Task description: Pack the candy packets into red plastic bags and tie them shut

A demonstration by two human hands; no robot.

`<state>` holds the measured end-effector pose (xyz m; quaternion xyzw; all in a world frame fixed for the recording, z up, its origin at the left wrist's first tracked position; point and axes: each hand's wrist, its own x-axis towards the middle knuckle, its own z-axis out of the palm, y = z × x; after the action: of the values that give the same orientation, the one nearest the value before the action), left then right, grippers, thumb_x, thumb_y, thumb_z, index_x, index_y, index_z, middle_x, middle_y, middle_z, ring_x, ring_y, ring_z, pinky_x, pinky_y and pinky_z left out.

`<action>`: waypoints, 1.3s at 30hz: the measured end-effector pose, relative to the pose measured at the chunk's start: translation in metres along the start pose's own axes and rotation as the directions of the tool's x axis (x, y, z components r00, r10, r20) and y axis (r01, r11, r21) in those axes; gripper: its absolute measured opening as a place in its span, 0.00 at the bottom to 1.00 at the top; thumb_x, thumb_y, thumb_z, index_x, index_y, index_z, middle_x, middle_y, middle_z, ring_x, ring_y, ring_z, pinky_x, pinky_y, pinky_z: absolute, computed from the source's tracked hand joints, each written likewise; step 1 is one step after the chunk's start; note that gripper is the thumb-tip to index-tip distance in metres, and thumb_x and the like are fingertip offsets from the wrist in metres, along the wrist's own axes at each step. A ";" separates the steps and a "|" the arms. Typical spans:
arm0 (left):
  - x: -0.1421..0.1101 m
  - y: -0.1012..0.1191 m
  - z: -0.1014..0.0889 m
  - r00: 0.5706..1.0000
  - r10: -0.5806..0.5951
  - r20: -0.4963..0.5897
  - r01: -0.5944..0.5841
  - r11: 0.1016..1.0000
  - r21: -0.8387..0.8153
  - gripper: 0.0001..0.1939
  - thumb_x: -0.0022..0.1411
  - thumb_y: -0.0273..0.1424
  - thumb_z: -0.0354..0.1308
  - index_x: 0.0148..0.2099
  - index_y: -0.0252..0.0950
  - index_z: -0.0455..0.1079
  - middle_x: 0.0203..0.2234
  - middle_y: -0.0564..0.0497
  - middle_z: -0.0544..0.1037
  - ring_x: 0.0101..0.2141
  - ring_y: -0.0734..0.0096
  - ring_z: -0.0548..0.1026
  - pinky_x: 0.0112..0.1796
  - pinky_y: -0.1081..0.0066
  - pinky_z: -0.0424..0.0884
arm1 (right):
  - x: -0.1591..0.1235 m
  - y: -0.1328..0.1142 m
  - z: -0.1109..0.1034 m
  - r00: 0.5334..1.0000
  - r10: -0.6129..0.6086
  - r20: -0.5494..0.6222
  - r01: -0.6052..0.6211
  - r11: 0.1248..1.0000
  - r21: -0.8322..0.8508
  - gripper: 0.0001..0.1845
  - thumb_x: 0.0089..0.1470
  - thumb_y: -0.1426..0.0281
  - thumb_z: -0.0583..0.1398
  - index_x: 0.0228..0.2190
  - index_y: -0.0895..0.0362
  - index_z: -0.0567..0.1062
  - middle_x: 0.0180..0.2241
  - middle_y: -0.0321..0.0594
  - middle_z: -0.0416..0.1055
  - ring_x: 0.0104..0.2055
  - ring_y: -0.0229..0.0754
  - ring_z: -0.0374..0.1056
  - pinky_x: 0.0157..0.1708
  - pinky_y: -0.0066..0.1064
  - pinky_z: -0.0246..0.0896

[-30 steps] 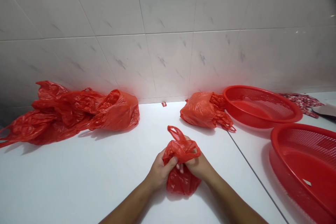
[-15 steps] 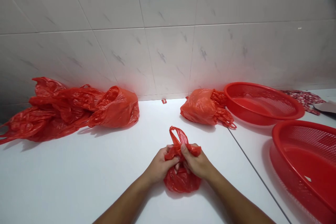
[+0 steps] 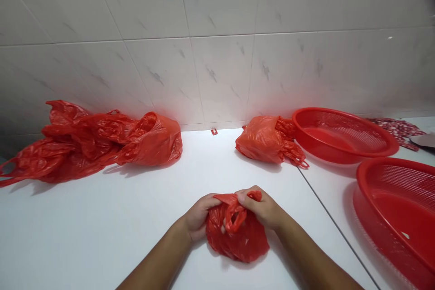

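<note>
As handles [image 3: 235, 214] fold down (upright before), left hand [image 3: 198, 216] and right hand [image 3: 261, 208] clamp the red plastic bag [image 3: 238, 242]

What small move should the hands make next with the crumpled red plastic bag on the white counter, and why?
Probably press the crumpled red plastic bag flatter with the left hand and right hand: it bulges loosely on the white counter below them, with its handle loop bunched between the hands.
</note>
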<state>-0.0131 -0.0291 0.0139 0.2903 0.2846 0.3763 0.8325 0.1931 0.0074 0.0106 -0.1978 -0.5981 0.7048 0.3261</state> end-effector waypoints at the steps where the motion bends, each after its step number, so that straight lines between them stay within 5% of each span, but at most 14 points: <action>1: -0.001 0.001 -0.002 1.000 -0.012 0.018 0.014 0.998 -0.059 0.14 0.66 0.32 0.60 0.43 0.27 0.82 0.36 0.38 0.85 0.36 0.61 0.82 0.44 0.65 0.74 | 0.000 -0.004 -0.001 0.999 -0.019 -0.028 0.018 0.998 -0.063 0.31 0.66 0.47 0.60 0.21 0.59 0.74 0.24 0.36 0.67 0.27 0.35 0.62 0.30 0.29 0.56; 4: -0.003 0.004 -0.008 0.996 -0.022 0.091 0.039 0.981 -0.188 0.19 0.70 0.35 0.55 0.51 0.26 0.81 0.44 0.37 0.85 0.45 0.57 0.82 0.53 0.63 0.72 | 0.000 -0.011 -0.003 0.995 -0.066 -0.070 0.048 0.971 -0.234 0.28 0.67 0.51 0.60 0.25 0.59 0.78 0.29 0.36 0.67 0.30 0.35 0.62 0.32 0.29 0.56; 9: -0.004 0.011 -0.010 0.982 -0.005 0.189 0.051 0.970 -0.237 0.30 0.75 0.46 0.47 0.53 0.25 0.79 0.44 0.34 0.85 0.45 0.49 0.83 0.53 0.57 0.71 | 0.001 -0.006 -0.007 0.970 -0.205 -0.131 0.130 0.893 -0.431 0.16 0.69 0.59 0.59 0.43 0.52 0.86 0.34 0.39 0.73 0.35 0.39 0.69 0.40 0.32 0.62; 16: -0.004 0.011 -0.007 0.976 -0.039 0.214 0.090 0.969 -0.230 0.43 0.74 0.58 0.38 0.59 0.24 0.75 0.41 0.33 0.84 0.34 0.53 0.83 0.45 0.57 0.74 | 0.000 -0.004 -0.005 0.949 -0.307 -0.077 0.267 0.907 -0.327 0.04 0.56 0.66 0.72 0.33 0.52 0.86 0.30 0.36 0.75 0.30 0.36 0.69 0.34 0.29 0.65; 20: -0.004 0.012 -0.007 0.975 -0.054 0.217 0.099 0.974 -0.204 0.45 0.74 0.59 0.36 0.57 0.23 0.76 0.34 0.34 0.84 0.34 0.53 0.83 0.45 0.58 0.74 | 0.000 -0.003 -0.004 0.922 -0.376 -0.086 0.321 0.872 -0.369 0.03 0.54 0.72 0.72 0.32 0.52 0.85 0.30 0.36 0.75 0.31 0.37 0.71 0.35 0.29 0.68; 25: -0.002 0.018 -0.009 0.977 -0.017 0.212 0.064 0.974 -0.216 0.44 0.74 0.59 0.37 0.58 0.24 0.76 0.37 0.33 0.84 0.35 0.52 0.83 0.44 0.57 0.74 | 0.003 0.007 -0.006 0.799 -0.582 -0.149 0.386 0.687 -0.616 0.10 0.58 0.78 0.65 0.37 0.51 0.84 0.30 0.35 0.71 0.30 0.36 0.69 0.32 0.29 0.65; 30: -0.002 0.017 -0.011 0.973 -0.028 0.229 0.065 0.986 -0.156 0.43 0.75 0.56 0.37 0.44 0.24 0.80 0.34 0.30 0.84 0.39 0.49 0.83 0.46 0.57 0.74 | 0.004 0.012 -0.006 0.758 -0.643 -0.109 0.423 0.613 -0.668 0.14 0.59 0.81 0.60 0.39 0.52 0.82 0.30 0.34 0.68 0.29 0.35 0.66 0.30 0.28 0.64; 35: -0.003 0.020 -0.010 0.988 0.050 0.146 -0.032 0.992 -0.123 0.37 0.75 0.53 0.44 0.42 0.24 0.81 0.39 0.29 0.84 0.47 0.42 0.83 0.52 0.50 0.73 | 0.005 0.010 -0.010 0.750 -0.649 -0.128 0.396 0.596 -0.699 0.14 0.68 0.69 0.61 0.52 0.49 0.81 0.34 0.39 0.72 0.33 0.39 0.70 0.34 0.31 0.68; 39: -0.001 0.029 -0.013 0.979 0.189 -0.080 -0.192 0.981 -0.034 0.34 0.70 0.54 0.54 0.50 0.25 0.81 0.46 0.29 0.83 0.51 0.40 0.81 0.56 0.46 0.72 | 0.005 0.007 -0.016 0.763 -0.605 -0.229 0.295 0.641 -0.709 0.22 0.74 0.60 0.52 0.60 0.50 0.77 0.43 0.46 0.76 0.42 0.44 0.74 0.43 0.37 0.71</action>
<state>-0.0366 -0.0107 0.0254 0.2844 0.2793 0.4708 0.7871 0.1988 0.0215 0.0008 -0.2916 -0.7377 0.2866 0.5372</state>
